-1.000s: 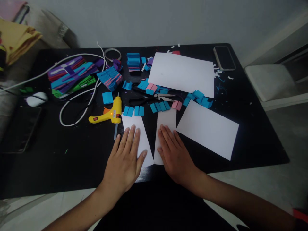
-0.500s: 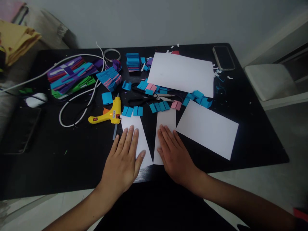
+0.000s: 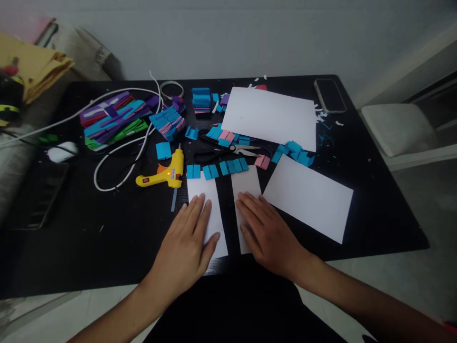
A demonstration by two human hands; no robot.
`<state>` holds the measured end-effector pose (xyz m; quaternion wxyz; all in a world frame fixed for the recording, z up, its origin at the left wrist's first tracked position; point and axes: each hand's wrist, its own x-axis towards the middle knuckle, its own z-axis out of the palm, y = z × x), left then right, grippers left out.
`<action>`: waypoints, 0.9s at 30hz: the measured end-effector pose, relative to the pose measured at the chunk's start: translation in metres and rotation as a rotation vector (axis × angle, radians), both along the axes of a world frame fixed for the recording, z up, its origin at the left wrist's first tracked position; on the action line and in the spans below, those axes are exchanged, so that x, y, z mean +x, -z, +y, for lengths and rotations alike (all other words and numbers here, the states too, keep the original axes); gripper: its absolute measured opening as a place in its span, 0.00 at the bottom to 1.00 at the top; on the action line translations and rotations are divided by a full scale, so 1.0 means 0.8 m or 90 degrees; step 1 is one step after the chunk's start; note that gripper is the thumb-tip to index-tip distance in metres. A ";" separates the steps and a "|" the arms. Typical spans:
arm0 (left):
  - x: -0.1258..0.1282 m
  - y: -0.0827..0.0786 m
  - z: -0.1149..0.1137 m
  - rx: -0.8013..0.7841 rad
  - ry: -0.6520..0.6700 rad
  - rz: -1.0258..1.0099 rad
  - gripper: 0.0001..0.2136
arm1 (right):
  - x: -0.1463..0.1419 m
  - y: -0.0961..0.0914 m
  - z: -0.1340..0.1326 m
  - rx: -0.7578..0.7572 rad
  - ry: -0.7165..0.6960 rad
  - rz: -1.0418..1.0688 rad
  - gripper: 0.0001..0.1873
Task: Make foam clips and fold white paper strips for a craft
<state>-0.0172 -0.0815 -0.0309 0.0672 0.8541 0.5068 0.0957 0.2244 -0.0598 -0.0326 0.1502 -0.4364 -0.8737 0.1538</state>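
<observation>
My left hand [image 3: 187, 245] lies flat, fingers stretched out, on a narrow white paper strip [image 3: 204, 190] near the table's front edge. My right hand [image 3: 267, 231] lies flat on a second white strip [image 3: 246, 183] just to the right. Small folded blue paper pieces [image 3: 223, 167] sit in a row along the strips' far ends, with a pink one [image 3: 262, 162] at the right. A yellow hot glue gun [image 3: 164, 174] lies left of the strips, its light glowing. Black-handled scissors [image 3: 223, 150] lie behind the blue pieces.
Two larger white sheets lie at the right [image 3: 309, 197] and the back [image 3: 271, 116]. A phone [image 3: 329, 95] sits at the far right corner. Stacked coloured paper [image 3: 114, 119], white cable [image 3: 117, 152] and a tape roll [image 3: 171, 88] fill the back left of the black table [image 3: 378, 200].
The two strips now lie more parallel and closer to upright under my hands. The camera view has tipped slightly, shifting everything a little down in the picture.
</observation>
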 end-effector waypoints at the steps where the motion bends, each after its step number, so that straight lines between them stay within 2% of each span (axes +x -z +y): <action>1: 0.001 -0.002 0.000 -0.006 0.009 -0.005 0.32 | 0.003 -0.003 0.003 0.008 0.002 0.010 0.26; 6: 0.005 -0.010 0.003 -0.034 0.038 -0.047 0.30 | 0.010 -0.005 0.025 0.054 0.022 0.036 0.19; 11: 0.005 -0.009 0.008 -0.029 0.057 -0.109 0.23 | 0.013 0.000 0.048 0.055 0.019 0.018 0.20; 15: 0.001 -0.008 0.014 -0.032 0.058 -0.207 0.14 | 0.015 0.000 0.062 0.046 0.024 0.039 0.20; 18: -0.005 -0.023 0.023 -0.081 0.043 -0.321 0.11 | 0.013 -0.008 0.070 0.012 0.022 0.104 0.19; 20: -0.010 -0.039 0.033 -0.132 -0.003 -0.404 0.11 | 0.010 -0.017 0.076 -0.035 0.015 0.158 0.19; 23: -0.020 -0.067 0.051 -0.191 -0.166 -0.519 0.08 | 0.005 -0.032 0.087 -0.116 0.026 0.225 0.20; 25: -0.026 -0.082 0.066 -0.221 -0.262 -0.619 0.08 | 0.002 -0.041 0.097 -0.190 0.054 0.281 0.21; 27: -0.030 -0.090 0.082 -0.289 -0.307 -0.736 0.11 | -0.002 -0.048 0.106 -0.289 0.079 0.361 0.21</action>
